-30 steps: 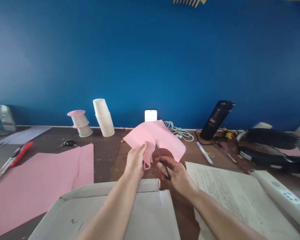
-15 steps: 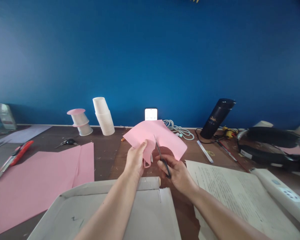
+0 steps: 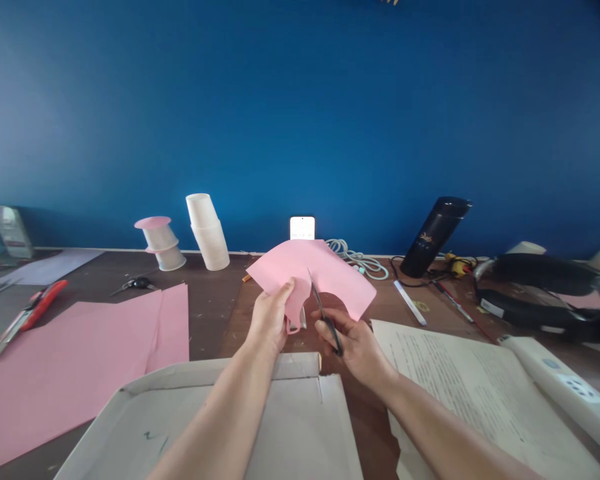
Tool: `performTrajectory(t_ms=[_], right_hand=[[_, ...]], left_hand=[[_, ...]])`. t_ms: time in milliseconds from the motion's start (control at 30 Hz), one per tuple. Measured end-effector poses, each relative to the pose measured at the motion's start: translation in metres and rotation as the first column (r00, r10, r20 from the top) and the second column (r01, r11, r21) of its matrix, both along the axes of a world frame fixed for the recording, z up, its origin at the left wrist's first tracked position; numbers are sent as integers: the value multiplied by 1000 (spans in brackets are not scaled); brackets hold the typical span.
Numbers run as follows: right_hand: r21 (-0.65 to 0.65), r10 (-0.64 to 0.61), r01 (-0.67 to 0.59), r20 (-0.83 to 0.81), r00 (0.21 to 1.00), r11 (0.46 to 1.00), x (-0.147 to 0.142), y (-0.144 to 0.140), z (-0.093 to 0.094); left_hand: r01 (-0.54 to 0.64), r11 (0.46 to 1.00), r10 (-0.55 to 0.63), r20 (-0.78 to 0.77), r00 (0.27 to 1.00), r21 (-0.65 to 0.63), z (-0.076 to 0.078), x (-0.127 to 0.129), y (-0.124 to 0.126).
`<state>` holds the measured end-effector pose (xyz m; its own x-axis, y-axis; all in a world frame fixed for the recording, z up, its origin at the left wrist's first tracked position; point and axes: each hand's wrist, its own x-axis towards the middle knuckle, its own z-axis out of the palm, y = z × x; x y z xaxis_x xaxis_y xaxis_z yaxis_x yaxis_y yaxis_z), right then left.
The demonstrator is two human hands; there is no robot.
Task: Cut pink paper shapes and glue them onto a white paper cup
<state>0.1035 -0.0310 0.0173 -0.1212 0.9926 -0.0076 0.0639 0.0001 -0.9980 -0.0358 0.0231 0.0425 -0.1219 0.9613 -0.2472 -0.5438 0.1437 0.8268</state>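
My left hand (image 3: 271,313) pinches a sheet of pink paper (image 3: 325,267) near its lower left, thumb on top. The paper is held up above the table, with a curved notch along its lower edge. In my right hand (image 3: 351,339) is a pair of scissors (image 3: 325,317) with dark handles. Their blades lie against the paper, tip pointing up and slightly left at the inner end of the notch. A narrow pink strip curls below the left hand's fingers.
A cardboard box piece (image 3: 300,427) lies under my forearms. Left are pink sheets (image 3: 80,360), a red cutter (image 3: 43,307), keys (image 3: 137,283) and paper cups (image 3: 207,233). A phone (image 3: 303,227), black flask (image 3: 433,237), printed sheet (image 3: 460,380) and power strip (image 3: 565,380) stand or lie around.
The pink paper has shifted very slightly to the right. Both hands and the scissors stay nearly where they were.
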Motion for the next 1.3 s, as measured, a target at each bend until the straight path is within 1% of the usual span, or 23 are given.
performTrajectory(t_ms=[133, 333, 600, 867, 1000, 1067, 1167, 1300], right_hand=[[-9, 7, -7, 2, 1000, 1000, 1, 0, -1], [-30, 10, -10, -8, 1000, 999, 1, 1, 0], [-23, -21, 22, 27, 999, 999, 1, 1, -1], [-32, -11, 12, 21, 1000, 999, 1, 2, 1], [-34, 4, -3, 22, 1000, 999, 1, 2, 0], [-36, 9, -8, 36, 999, 999, 2, 2, 0], [-56, 15, -13, 27, 1000, 998, 1, 2, 1], [-32, 18, -18, 0, 1000, 999, 0, 2, 4]], left_hand=[[3, 1000, -2, -5, 1000, 25, -1, -2, 1], [19, 997, -19, 2, 1000, 81, -8, -4, 6], [14, 996, -14, 2, 1000, 90, -10, -4, 8], [17, 996, -18, 18, 1000, 86, -12, -5, 9], [72, 994, -76, 50, 996, 83, -10, -5, 8], [88, 994, -92, 67, 993, 60, -9, -5, 8], [83, 997, -83, 65, 994, -4, -6, -6, 8], [73, 997, -74, 31, 997, 15, -4, -8, 6]])
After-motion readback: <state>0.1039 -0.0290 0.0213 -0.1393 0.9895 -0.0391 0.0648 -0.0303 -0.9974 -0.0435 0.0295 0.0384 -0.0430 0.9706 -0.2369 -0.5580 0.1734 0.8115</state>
